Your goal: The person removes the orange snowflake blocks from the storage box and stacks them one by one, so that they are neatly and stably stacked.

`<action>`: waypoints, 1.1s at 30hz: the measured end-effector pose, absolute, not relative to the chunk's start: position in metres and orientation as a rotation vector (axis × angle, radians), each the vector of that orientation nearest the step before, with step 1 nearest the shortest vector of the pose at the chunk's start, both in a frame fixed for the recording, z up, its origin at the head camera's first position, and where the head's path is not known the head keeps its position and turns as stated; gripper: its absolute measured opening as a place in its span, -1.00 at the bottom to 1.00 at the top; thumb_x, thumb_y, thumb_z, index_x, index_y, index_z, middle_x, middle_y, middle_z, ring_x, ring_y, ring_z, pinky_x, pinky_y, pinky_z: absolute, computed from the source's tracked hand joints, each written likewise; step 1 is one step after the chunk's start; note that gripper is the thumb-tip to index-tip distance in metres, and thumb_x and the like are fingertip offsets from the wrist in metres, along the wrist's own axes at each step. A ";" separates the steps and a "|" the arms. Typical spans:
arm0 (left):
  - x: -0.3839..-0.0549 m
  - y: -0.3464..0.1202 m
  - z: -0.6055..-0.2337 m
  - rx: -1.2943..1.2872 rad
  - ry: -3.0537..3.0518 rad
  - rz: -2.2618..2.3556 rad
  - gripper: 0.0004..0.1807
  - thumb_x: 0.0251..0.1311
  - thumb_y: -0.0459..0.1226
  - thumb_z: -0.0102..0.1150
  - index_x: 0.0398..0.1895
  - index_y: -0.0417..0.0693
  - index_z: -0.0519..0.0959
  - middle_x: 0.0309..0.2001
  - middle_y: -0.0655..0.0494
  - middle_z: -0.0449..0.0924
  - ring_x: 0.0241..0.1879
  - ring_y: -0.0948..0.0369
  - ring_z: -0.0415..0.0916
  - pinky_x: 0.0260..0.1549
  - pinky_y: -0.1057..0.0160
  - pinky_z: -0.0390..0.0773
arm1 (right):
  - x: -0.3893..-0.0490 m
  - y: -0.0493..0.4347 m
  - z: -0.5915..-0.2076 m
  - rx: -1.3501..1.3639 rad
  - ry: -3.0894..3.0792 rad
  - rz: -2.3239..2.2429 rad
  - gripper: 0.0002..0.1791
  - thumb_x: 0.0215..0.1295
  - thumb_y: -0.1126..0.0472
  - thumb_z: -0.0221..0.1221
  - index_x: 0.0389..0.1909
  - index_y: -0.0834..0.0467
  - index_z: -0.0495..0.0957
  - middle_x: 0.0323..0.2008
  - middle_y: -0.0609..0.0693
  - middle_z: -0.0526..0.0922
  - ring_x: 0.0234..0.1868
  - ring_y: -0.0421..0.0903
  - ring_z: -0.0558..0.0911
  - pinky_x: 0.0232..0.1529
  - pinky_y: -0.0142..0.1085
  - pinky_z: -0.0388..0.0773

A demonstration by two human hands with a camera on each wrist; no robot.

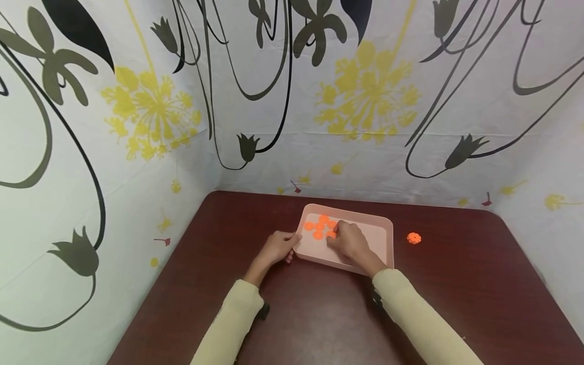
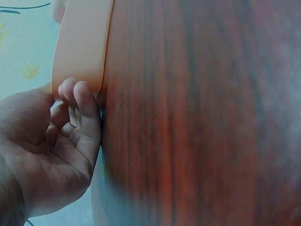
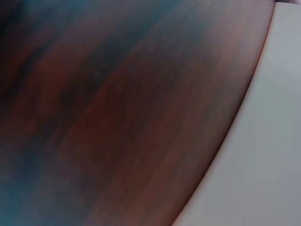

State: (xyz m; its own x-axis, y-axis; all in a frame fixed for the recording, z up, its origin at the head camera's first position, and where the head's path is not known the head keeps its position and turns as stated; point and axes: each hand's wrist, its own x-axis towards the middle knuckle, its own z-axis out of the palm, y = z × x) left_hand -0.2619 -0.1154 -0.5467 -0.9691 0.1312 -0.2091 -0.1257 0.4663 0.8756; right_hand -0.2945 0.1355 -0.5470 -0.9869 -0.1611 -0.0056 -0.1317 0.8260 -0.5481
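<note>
A shallow pink tray point(image 1: 374, 232) lies on the dark table, with several flat orange flower-shaped discs point(image 1: 320, 227) grouped in its left part. My left hand point(image 1: 276, 247) grips the tray's near left corner, thumb at the rim. In the left wrist view, the curled fingers of the left hand point(image 2: 61, 146) press against the end of the tray's wall point(image 2: 82, 47). Reaching over the tray's near side, my right hand point(image 1: 352, 242) pinches an orange disc at the right of the group; its fingertips partly cover it. The right wrist view shows mostly tray wall point(image 3: 258, 160) and tabletop.
Another orange piece, round with a scalloped edge point(image 1: 414, 238), lies on the table to the right of the tray. The reddish-brown table point(image 1: 315, 314) meets a patterned cloth backdrop point(image 1: 283, 172) behind and along the left.
</note>
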 end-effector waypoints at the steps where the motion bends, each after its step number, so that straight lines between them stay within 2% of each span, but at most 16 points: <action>1: -0.262 -0.115 -0.546 0.005 2.468 1.506 -0.57 0.52 0.05 0.19 0.03 -0.12 0.74 -0.61 0.12 0.52 -0.67 0.26 0.52 -0.61 0.30 0.70 | -0.295 0.136 -0.547 -0.243 2.949 -0.869 -0.65 0.25 0.05 0.39 -0.12 0.21 0.60 -0.52 -0.02 0.62 -0.49 -0.10 0.56 -0.41 -0.32 0.48; 10: -0.263 -0.114 -0.543 -0.029 2.440 1.516 -0.61 0.52 0.01 0.20 0.03 -0.11 0.74 -0.61 0.10 0.52 -0.67 0.25 0.52 -0.62 0.33 0.67 | -0.295 0.137 -0.546 -0.326 3.012 -0.778 -0.65 0.22 0.08 0.41 -0.14 0.24 0.60 -0.48 -0.01 0.64 -0.41 -0.09 0.57 -0.28 -0.23 0.57; 16: -0.262 -0.114 -0.543 -0.041 2.430 1.521 -0.59 0.51 0.03 0.21 0.06 -0.10 0.74 -0.60 0.10 0.52 -0.66 0.25 0.52 -0.61 0.31 0.69 | -0.297 0.142 -0.550 -0.316 2.939 -0.922 -0.61 0.25 0.06 0.45 -0.08 0.24 0.61 -0.42 0.02 0.67 -0.46 -0.11 0.57 -0.38 -0.29 0.53; 19: -0.262 -0.114 -0.542 -0.046 2.433 1.523 -0.59 0.51 0.03 0.21 0.07 -0.10 0.74 -0.60 0.10 0.52 -0.66 0.25 0.51 -0.61 0.32 0.69 | -0.298 0.145 -0.552 -0.246 2.870 -1.060 -0.66 0.28 0.08 0.44 -0.09 0.23 0.65 -0.37 0.03 0.71 -0.47 -0.14 0.56 -0.43 -0.34 0.48; 22: -0.261 -0.114 -0.542 -0.042 2.444 1.512 -0.59 0.51 0.02 0.21 0.08 -0.10 0.73 -0.60 0.10 0.52 -0.66 0.25 0.52 -0.61 0.31 0.69 | -0.298 0.147 -0.550 -0.195 2.798 -1.171 -0.77 0.34 0.14 0.38 -0.14 0.23 0.71 -0.52 -0.01 0.69 -0.58 -0.19 0.52 -0.52 -0.37 0.41; 26: -0.261 -0.114 -0.543 -0.037 2.448 1.512 -0.60 0.51 0.01 0.21 0.08 -0.10 0.73 -0.60 0.10 0.52 -0.66 0.25 0.52 -0.61 0.31 0.69 | -0.299 0.150 -0.549 -0.169 2.681 -1.268 -0.84 0.41 0.23 0.27 -0.19 0.25 0.75 -0.79 -0.09 0.53 -0.76 -0.22 0.45 -0.65 -0.40 0.34; 33: -0.263 -0.114 -0.545 -0.015 2.463 1.502 -0.59 0.52 0.02 0.20 0.09 -0.10 0.73 -0.60 0.10 0.53 -0.66 0.24 0.52 -0.61 0.31 0.70 | -0.301 0.155 -0.544 -0.118 2.575 -1.335 -0.77 0.47 0.22 0.19 -0.21 0.29 0.75 -0.86 -0.12 0.43 -0.77 -0.22 0.41 -0.63 -0.41 0.34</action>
